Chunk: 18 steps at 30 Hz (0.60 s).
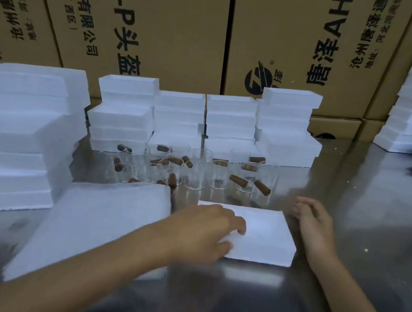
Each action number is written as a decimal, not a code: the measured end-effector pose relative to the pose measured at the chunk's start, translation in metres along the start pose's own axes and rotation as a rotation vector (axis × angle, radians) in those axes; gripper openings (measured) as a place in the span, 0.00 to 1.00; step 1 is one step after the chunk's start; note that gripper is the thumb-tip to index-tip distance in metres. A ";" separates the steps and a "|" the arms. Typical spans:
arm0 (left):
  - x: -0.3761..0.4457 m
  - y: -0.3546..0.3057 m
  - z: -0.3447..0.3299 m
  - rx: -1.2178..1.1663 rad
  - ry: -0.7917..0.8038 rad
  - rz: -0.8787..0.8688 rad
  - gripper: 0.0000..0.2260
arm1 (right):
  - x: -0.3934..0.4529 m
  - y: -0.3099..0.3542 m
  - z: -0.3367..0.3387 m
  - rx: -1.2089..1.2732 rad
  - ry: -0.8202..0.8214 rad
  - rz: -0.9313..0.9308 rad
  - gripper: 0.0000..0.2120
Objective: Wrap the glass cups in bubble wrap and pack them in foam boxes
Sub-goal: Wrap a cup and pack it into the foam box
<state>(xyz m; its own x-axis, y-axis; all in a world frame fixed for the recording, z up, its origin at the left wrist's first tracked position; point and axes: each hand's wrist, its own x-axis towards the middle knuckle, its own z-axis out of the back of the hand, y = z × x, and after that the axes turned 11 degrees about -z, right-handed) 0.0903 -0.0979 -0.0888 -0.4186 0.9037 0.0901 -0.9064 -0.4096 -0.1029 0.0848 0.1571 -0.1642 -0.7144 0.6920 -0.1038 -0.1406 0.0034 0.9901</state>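
Left hand (212, 225) gripping the near-left corner of a foam box (265, 237) at lower centre, fingers on top, thumb at its edge. Right hand (315, 224) loosely curled, empty, just beside the box's right end. Glass cups (197, 173) clustered behind at mid-frame, blurred, outlines hard to separate.

A closed foam box (263, 232) lies on the metal table (350, 215) at front centre, with a bubble wrap stack (100, 223) just to its left. Glass cups (197, 173) stand grouped behind both. Foam box stacks (178, 117) line the rear, before cardboard cartons (166, 18).
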 end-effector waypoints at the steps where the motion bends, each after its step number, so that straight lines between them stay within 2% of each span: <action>1: 0.000 -0.002 -0.006 -0.059 -0.012 0.020 0.17 | -0.002 0.000 0.005 -0.015 0.020 -0.008 0.10; 3: -0.001 -0.004 -0.012 -0.261 -0.092 0.080 0.15 | -0.003 0.000 0.013 -0.008 0.056 -0.041 0.10; 5: -0.005 0.000 -0.008 -0.416 -0.280 0.134 0.11 | 0.001 0.003 0.016 -0.001 0.079 -0.110 0.08; 8: -0.019 0.025 0.009 -0.453 -0.555 0.293 0.07 | 0.015 0.019 0.013 -0.157 0.086 -0.171 0.06; 9: -0.028 0.038 0.014 -0.424 -0.562 0.391 0.06 | 0.018 0.027 0.010 -0.247 0.116 -0.172 0.08; 10: -0.038 0.053 0.018 -0.384 -0.502 0.500 0.04 | 0.021 0.035 0.005 -0.331 0.158 -0.169 0.09; 12: -0.060 0.078 0.019 -0.353 -0.307 0.673 0.03 | 0.024 0.047 -0.008 -0.447 0.213 -0.165 0.07; 13: -0.070 0.087 0.017 -0.371 -0.239 0.713 0.07 | 0.025 0.052 -0.015 -0.491 0.217 -0.161 0.06; 15: -0.081 0.095 0.013 -0.429 -0.201 0.719 0.13 | 0.026 0.059 -0.032 -0.549 0.208 -0.144 0.07; 18: -0.086 0.098 0.012 -0.506 -0.184 0.700 0.17 | 0.027 0.064 -0.055 -0.599 0.215 -0.126 0.15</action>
<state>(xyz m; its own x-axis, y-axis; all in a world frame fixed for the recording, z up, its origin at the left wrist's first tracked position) 0.0363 -0.2172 -0.0950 -0.9105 0.4134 -0.0043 -0.3232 -0.7182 -0.6162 0.0186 0.1363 -0.1088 -0.7801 0.5521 -0.2942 -0.5459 -0.3711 0.7512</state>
